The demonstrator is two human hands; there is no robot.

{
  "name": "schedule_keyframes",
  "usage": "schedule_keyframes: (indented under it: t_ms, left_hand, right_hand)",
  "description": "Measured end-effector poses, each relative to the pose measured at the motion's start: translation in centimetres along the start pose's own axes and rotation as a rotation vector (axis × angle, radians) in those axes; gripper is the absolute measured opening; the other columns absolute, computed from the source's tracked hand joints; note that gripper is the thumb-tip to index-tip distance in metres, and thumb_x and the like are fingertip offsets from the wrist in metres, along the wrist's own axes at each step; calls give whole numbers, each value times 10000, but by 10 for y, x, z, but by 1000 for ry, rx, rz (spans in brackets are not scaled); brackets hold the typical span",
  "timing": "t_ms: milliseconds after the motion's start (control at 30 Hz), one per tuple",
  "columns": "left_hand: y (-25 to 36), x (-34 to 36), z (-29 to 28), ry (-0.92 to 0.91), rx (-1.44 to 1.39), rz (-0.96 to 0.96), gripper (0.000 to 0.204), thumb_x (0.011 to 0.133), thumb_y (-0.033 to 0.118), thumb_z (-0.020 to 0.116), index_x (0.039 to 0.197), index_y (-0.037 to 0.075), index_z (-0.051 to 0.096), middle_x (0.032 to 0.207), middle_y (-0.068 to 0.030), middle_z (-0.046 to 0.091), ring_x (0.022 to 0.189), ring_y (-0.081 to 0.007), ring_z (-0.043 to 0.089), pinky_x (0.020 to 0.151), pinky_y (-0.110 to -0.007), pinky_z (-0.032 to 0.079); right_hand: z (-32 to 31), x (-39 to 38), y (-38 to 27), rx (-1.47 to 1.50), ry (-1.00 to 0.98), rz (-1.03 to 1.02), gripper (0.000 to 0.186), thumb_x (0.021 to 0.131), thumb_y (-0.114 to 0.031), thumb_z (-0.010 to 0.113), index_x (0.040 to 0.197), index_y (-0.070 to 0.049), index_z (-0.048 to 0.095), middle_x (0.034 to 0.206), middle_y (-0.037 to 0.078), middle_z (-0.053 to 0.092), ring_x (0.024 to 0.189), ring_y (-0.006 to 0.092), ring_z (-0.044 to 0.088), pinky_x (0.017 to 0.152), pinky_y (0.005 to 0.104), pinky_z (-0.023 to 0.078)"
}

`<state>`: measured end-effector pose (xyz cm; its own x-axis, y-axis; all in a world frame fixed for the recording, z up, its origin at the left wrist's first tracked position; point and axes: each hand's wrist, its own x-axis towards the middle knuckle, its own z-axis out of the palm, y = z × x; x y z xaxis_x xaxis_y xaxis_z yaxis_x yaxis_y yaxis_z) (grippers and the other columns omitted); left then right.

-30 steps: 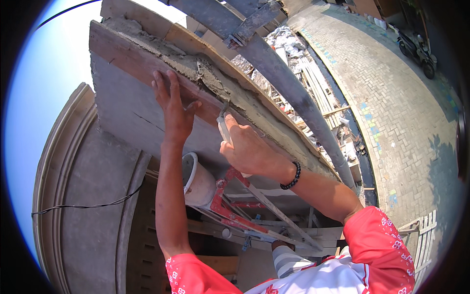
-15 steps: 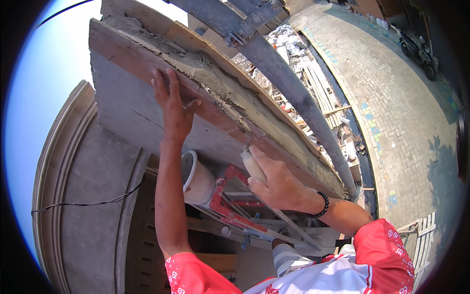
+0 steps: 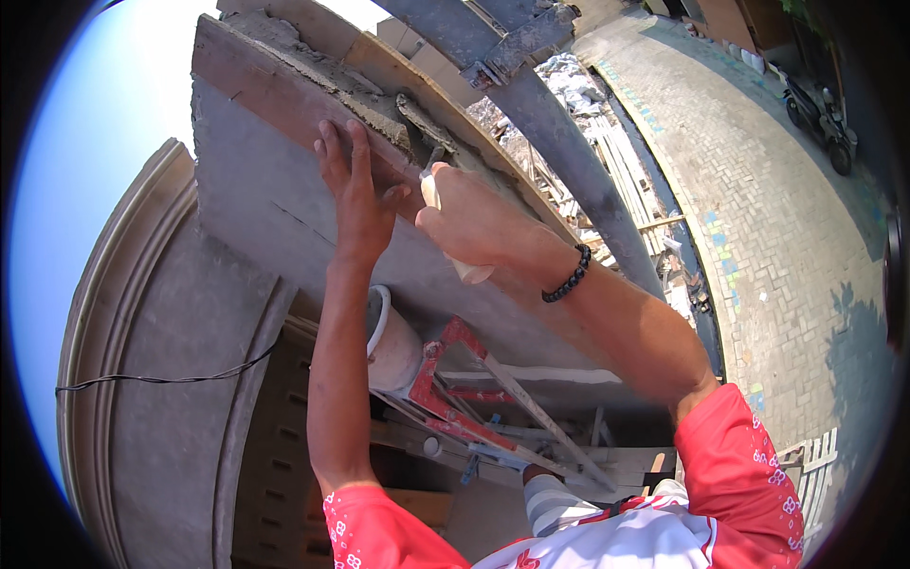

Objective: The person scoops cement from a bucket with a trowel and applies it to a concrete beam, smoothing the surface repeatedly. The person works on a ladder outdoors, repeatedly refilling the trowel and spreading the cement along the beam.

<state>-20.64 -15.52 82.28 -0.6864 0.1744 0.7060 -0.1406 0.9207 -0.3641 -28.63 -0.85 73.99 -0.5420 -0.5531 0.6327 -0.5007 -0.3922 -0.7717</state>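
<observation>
My left hand (image 3: 358,204) lies with fingers stretched against a reddish-brown board (image 3: 270,95) along the top edge of a grey plastered wall (image 3: 256,175). My right hand (image 3: 483,223) is closed round the pale handle of a trowel (image 3: 471,273), just right of my left fingertips. Its blade end is over the wall top, where a lump of wet mortar (image 3: 424,119) sits on or beside it; the blade itself is mostly hidden. Rough grey mortar (image 3: 313,66) fills the strip between this board and a second board (image 3: 379,59) on the far side.
Below the wall, a whitish bucket (image 3: 393,346) stands beside a red metal frame (image 3: 445,370). A thick grey steel beam (image 3: 569,156) slants past on the right. Far below are rubble and timber (image 3: 607,152), a paved lane (image 3: 749,190) and a parked motorbike (image 3: 817,123). A dark cable (image 3: 171,381) crosses at left.
My right hand has moved up and left along the board with the trowel, coming close to my left hand. A raised mortar lump now shows at the blade. The left hand stays on the board.
</observation>
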Motion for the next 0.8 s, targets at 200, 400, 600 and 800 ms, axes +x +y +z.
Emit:
schedule_keyframes:
  t_ms: [200, 400, 600, 800]
  left_hand:
    - [-1, 0, 3, 13, -13, -3, 1080, 667, 14, 825, 1547, 140, 213, 1608, -209, 35, 1448, -484, 89, 1171, -511, 214]
    - [1, 4, 7, 33, -7, 5, 1064, 682, 3, 809, 1549, 133, 206, 1605, -221, 34, 1445, -495, 93, 1168, -514, 219]
    - [-4, 2, 5, 41, 32, 36, 968, 706, -54, 752, 1522, 118, 261, 1598, -235, 47, 1440, -507, 94, 1161, -529, 218]
    - [-6, 1, 6, 4, 46, 31, 925, 690, -52, 775, 1481, 120, 327, 1603, -225, 32, 1444, -501, 86, 1159, -535, 221]
  right_hand:
    - [-25, 13, -26, -106, -180, 6, 323, 770, -129, 574, 973, 118, 534, 828, 310, 645, 769, 416, 683, 660, 441, 542]
    - [-22, 11, -22, -190, -149, -120, 332, 775, -140, 589, 970, 123, 537, 860, 329, 646, 829, 442, 673, 705, 452, 541]
    - [-11, -24, -32, -146, -172, -125, 525, 804, -132, 577, 1195, 180, 418, 797, 360, 620, 818, 469, 661, 718, 474, 529]
    - [-11, -63, -31, 9, -167, -147, 549, 790, -79, 530, 1216, 230, 373, 716, 341, 619, 695, 468, 658, 701, 499, 535]
